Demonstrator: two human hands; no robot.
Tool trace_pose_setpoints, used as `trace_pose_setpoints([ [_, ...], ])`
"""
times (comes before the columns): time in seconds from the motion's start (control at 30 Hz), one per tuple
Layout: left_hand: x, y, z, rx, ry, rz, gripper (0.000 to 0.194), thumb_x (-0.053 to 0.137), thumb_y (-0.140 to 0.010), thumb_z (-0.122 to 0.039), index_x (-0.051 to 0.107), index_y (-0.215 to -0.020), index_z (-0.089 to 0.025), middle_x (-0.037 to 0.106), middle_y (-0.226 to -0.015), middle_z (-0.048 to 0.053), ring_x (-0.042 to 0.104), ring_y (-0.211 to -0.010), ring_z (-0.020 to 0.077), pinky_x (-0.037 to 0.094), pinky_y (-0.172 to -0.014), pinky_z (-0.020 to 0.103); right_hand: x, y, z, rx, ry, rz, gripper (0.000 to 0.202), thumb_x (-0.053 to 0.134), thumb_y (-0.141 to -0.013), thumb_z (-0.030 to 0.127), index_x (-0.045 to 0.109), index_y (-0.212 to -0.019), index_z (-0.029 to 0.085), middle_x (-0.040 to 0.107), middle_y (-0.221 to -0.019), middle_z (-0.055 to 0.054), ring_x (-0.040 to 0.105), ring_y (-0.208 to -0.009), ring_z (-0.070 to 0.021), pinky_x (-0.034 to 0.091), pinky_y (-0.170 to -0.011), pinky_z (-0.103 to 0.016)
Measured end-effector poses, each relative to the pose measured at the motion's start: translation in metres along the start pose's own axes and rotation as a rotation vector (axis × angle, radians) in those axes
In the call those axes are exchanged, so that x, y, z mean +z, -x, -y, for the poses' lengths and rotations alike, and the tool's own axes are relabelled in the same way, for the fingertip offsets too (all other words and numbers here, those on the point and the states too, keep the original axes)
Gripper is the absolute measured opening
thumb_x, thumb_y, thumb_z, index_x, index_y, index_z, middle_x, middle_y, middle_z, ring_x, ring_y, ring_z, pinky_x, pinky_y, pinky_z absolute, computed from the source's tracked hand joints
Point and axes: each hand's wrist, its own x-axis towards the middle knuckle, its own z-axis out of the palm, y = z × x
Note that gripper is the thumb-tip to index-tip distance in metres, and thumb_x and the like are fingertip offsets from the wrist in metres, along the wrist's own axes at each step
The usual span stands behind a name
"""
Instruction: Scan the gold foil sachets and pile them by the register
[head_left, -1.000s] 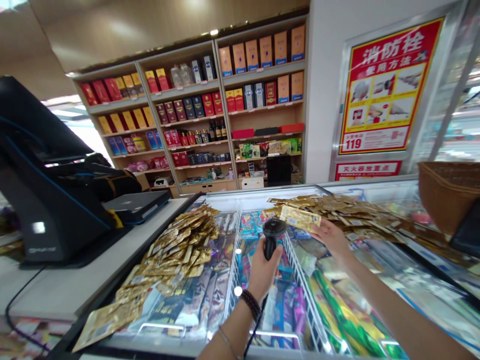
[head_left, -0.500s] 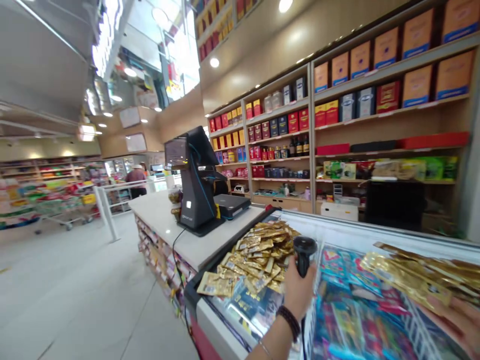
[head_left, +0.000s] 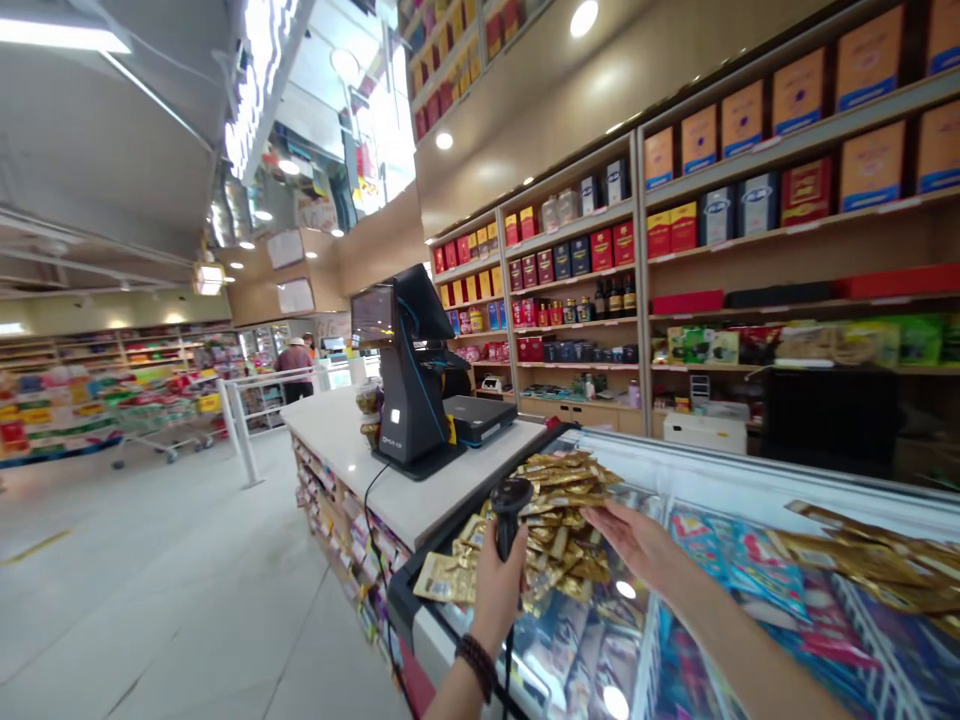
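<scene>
My left hand [head_left: 498, 584], with a dark bead bracelet at its wrist, is wrapped round the handle of a black barcode scanner [head_left: 511, 496]. The scanner's head points up and its cable hangs below. Beside it, a heap of gold foil packets [head_left: 574, 482] lies on the glass top of a chest freezer [head_left: 411, 604]. My right hand [head_left: 636, 540] reaches in to the right side of this heap, fingers stretched out and fingertips at the packets. A second group of gold packets [head_left: 874, 562] lies farther right on the freezer.
A black checkout terminal [head_left: 414, 400] and a flat black unit [head_left: 480, 416] stand on the white counter [head_left: 330, 425] to the left. Behind are shelves [head_left: 709, 258] of boxes and bottles. A metal railing [head_left: 238, 425], shopping carts [head_left: 161, 425] and a person [head_left: 295, 364] are farther back left.
My right hand has left the gold packets at the far right and come over to the heap. My left hand with the scanner has moved left.
</scene>
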Motion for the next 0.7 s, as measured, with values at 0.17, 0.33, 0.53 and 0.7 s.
trace_pose_setpoints([
  [0.17,-0.002,0.003,0.004,-0.007,0.009,-0.002,0.091,0.095,-0.073,-0.105,0.067,-0.109,-0.027,0.053,-0.06,-0.011,0.053,-0.048,0.015,0.042,-0.05,0.026,0.025,-0.005,0.003,0.114,-0.13,-0.041,0.019,0.096,-0.086,0.026,0.079,-0.094,0.03,0.097,-0.112,-0.015,0.091,-0.14,-0.0384,0.068,-0.129,-0.051],
  [0.33,0.017,0.014,0.001,-0.013,0.03,0.118,0.09,0.093,-0.072,-0.107,0.063,-0.106,-0.028,0.055,-0.061,-0.011,0.051,-0.047,0.0135,0.044,-0.049,0.026,-0.029,0.029,0.011,0.042,-0.12,-0.102,0.017,0.1,-0.085,0.033,0.089,-0.097,0.028,0.099,-0.121,-0.013,0.089,-0.144,-0.0383,0.068,-0.132,-0.05],
  [0.53,0.065,0.032,-0.015,0.0,0.065,0.232,0.088,0.091,-0.073,-0.107,0.062,-0.1,-0.029,0.055,-0.064,-0.01,0.05,-0.047,0.0126,0.046,-0.049,0.027,-0.167,0.083,0.059,-0.197,0.207,-0.419,0.033,0.105,-0.074,0.053,0.091,-0.095,0.031,0.099,-0.115,-0.012,0.093,-0.131,-0.0438,0.07,-0.129,-0.065],
  [0.7,0.123,0.051,-0.03,0.012,0.131,0.364,0.084,0.094,-0.074,-0.102,0.063,-0.1,-0.029,0.054,-0.066,-0.011,0.049,-0.048,0.0123,0.044,-0.05,0.027,-0.282,0.146,0.115,-0.313,0.796,-0.778,0.028,0.088,-0.079,0.057,0.087,-0.093,0.032,0.099,-0.125,-0.016,0.087,-0.141,-0.0507,0.059,-0.136,-0.076],
])
